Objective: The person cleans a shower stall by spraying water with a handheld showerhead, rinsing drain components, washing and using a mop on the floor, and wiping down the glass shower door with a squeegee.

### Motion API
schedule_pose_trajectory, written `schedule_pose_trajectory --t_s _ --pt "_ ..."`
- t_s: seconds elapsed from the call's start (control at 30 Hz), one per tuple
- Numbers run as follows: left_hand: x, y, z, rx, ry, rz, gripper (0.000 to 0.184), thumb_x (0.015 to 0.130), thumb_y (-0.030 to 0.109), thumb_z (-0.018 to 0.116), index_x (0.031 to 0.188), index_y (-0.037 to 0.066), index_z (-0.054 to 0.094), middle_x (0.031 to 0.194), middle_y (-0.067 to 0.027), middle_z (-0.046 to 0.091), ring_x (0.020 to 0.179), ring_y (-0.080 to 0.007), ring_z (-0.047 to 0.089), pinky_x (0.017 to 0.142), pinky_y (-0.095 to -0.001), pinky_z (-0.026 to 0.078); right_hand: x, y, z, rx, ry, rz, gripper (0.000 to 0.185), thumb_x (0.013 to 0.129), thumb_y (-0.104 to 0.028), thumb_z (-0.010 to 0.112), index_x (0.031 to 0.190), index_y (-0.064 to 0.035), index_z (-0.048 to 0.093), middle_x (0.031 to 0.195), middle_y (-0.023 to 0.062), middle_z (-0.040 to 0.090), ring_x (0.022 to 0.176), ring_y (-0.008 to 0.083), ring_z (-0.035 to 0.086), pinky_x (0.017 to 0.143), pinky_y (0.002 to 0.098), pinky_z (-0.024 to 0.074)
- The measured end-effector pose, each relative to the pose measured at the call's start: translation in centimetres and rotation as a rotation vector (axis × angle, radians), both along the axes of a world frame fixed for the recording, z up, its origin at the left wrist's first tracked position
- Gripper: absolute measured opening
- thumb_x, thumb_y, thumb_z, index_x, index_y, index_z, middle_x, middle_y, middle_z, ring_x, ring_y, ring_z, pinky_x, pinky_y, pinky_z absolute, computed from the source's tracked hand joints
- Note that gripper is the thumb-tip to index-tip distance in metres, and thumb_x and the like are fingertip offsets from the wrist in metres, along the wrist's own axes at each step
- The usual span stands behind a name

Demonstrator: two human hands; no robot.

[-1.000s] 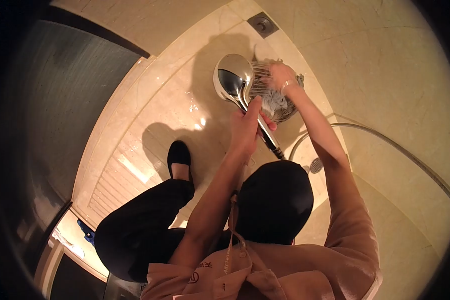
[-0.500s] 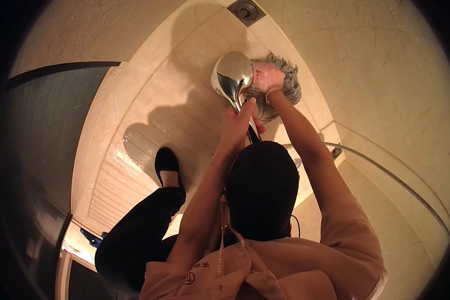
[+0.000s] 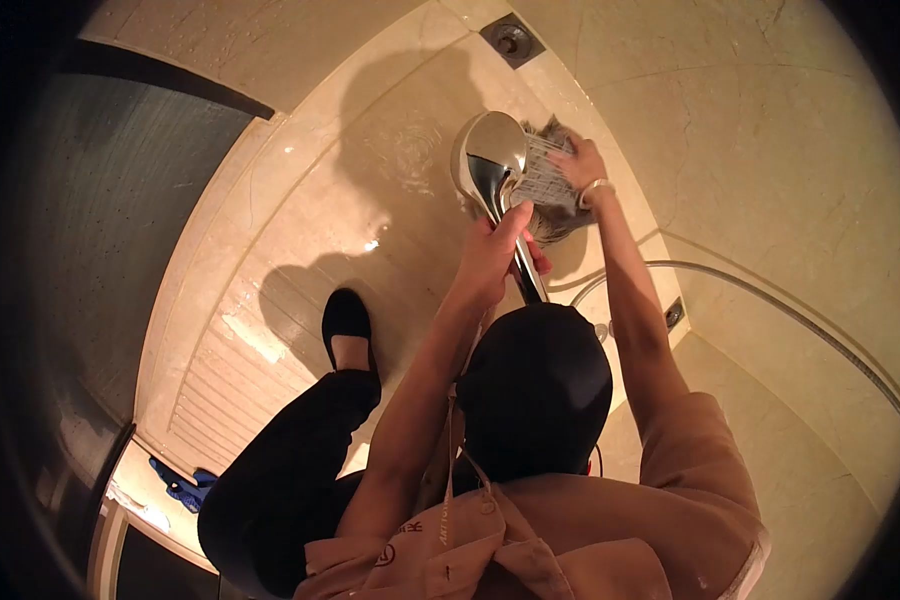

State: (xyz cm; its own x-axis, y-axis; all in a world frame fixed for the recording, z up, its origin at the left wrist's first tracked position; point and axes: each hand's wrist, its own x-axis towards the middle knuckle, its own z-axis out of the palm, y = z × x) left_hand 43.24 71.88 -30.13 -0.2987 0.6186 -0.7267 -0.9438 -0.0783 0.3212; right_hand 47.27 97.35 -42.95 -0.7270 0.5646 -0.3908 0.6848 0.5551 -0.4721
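Observation:
My left hand (image 3: 500, 255) is wrapped round the handle of a shiny chrome shower head (image 3: 492, 150). Fine jets of water spray from it toward the right. They strike a grey, stringy mop head (image 3: 550, 180) over the shower floor. My right hand (image 3: 582, 165), with a pale band at the wrist, grips the mop head's right side; its fingers are partly blurred by the spray. The mop head's strands hang down toward me, and its far side is partly hidden behind the water.
Wet beige stone floor (image 3: 300, 235) spreads around my black shoe (image 3: 347, 325). A square drain (image 3: 513, 40) lies in the far corner. A metal shower hose (image 3: 790, 288) curves along the right. Dark glass (image 3: 150, 200) stands at left, and blue items (image 3: 185, 487) lie below it.
My right hand has shifted right and now grips the mop head's side instead of lying over it. The mop head looks narrower and lifted, and the spray shows clearly. My left hand keeps holding the shower head.

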Motion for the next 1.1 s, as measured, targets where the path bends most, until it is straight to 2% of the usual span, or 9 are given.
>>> schedule_pose_trajectory --t_s 0.1,0.23,0.37,0.43,0.63,0.73,0.83,1.03,1.1 --pt "1.3 0.7 -0.7 0.046 -0.002 -0.017 0.034 0.083 0.031 0.059 0.071 0.001 0.051 0.057 -0.0093 0.052 0.048 -0.0234 0.057 0.048 -0.0362 0.051 1.7 -10.2 7.6 0.558 0.104 0.184 0.048 0.062 -0.036 0.069 0.106 -0.0199 0.06 0.101 0.0119 0.052 0.091 0.0294 0.052 0.071 0.0415 0.0441" --pt "0.8 1.7 -1.4 -0.032 -0.021 -0.018 0.033 0.084 0.031 0.057 0.071 0.001 0.051 0.056 -0.0091 0.051 0.048 -0.024 0.056 0.047 -0.035 0.049 4.0 -13.1 1.7 0.78 0.186 0.204 0.029 0.067 -0.034 0.064 0.093 -0.0223 0.064 0.101 0.0035 0.051 0.095 0.0263 0.049 0.075 0.0418 0.0377" --pt "-0.1 2.3 -1.9 -0.058 -0.04 0.056 0.034 0.084 0.032 0.057 0.069 0.002 0.05 0.056 -0.009 0.051 0.048 -0.0251 0.056 0.047 -0.0351 0.048 -0.3 -8.3 -1.5 0.634 0.161 0.119 0.031 0.075 -0.042 0.055 0.093 -0.0195 0.065 0.096 0.0082 0.061 0.088 0.0258 0.056 0.073 0.0419 0.0408" --pt "-0.4 2.8 -1.7 -0.077 -0.052 0.061 0.035 0.084 0.032 0.057 0.068 0.003 0.049 0.056 -0.0089 0.051 0.048 -0.0249 0.056 0.048 -0.0365 0.05 -3.4 -6.1 -0.5 0.583 -0.128 0.066 0.041 0.077 -0.049 0.048 0.094 -0.0158 0.066 0.088 0.0111 0.063 0.082 0.0269 0.059 0.074 0.0419 0.0429" --pt "-1.4 2.2 -0.6 -0.061 -0.001 0.089 0.034 0.084 0.031 0.058 0.067 0.003 0.049 0.057 -0.0089 0.052 0.048 -0.0242 0.056 0.049 -0.0372 0.051 -7.0 -4.7 1.8 0.178 -0.203 -0.177 0.048 0.08 -0.053 0.044 0.102 -0.0144 0.062 0.094 0.0102 0.061 0.09 0.0275 0.057 0.079 0.0429 0.0418" --pt "-0.6 1.5 -0.3 -0.049 -0.003 0.105 0.034 0.084 0.03 0.058 0.065 0.004 0.049 0.056 -0.0087 0.052 0.047 -0.0242 0.057 0.049 -0.0369 0.052 -5.7 -5.9 1.6 0.387 -0.028 -0.201 0.045 0.081 -0.052 0.046 0.104 -0.0164 0.061 0.099 0.0095 0.059 0.097 0.0278 0.053 0.079 0.044 0.041" --pt "0.4 1.1 -1.5 -0.034 -0.021 0.101 0.033 0.084 0.03 0.058 0.065 0.004 0.049 0.056 -0.0086 0.052 0.047 -0.0239 0.057 0.048 -0.0365 0.052 0.5 -11.0 1.8 0.722 0.199 0.05 0.042 0.082 -0.05 0.047 0.101 -0.0166 0.062 0.102 0.0092 0.057 0.1 0.028 0.051 0.078 0.0456 0.0409" --pt "1.4 -0.3 -0.6 -0.097 0.001 0.068 0.033 0.082 0.032 0.06 0.07 0.003 0.049 0.056 -0.0078 0.052 0.048 -0.0226 0.058 0.047 -0.035 0.051 -5.2 -1.4 -2.0 0.18 0.002 -0.133 0.035 0.083 -0.041 0.052 0.101 -0.0118 0.061 0.108 0.0104 0.053 0.1 0.032 0.048 0.087 0.0375 0.0384" --pt "1.6 -0.5 -0.1 -0.071 0.049 0.045 0.032 0.083 0.032 0.06 0.07 0.004 0.049 0.056 -0.0074 0.053 0.048 -0.0222 0.058 0.048 -0.0344 0.051 -3.0 -1.6 -1.9 0.228 0.299 -0.216 0.036 0.084 -0.041 0.051 0.104 -0.013 0.06 0.111 0.0122 0.051 0.103 0.0313 0.047 0.089 0.0379 0.0375"
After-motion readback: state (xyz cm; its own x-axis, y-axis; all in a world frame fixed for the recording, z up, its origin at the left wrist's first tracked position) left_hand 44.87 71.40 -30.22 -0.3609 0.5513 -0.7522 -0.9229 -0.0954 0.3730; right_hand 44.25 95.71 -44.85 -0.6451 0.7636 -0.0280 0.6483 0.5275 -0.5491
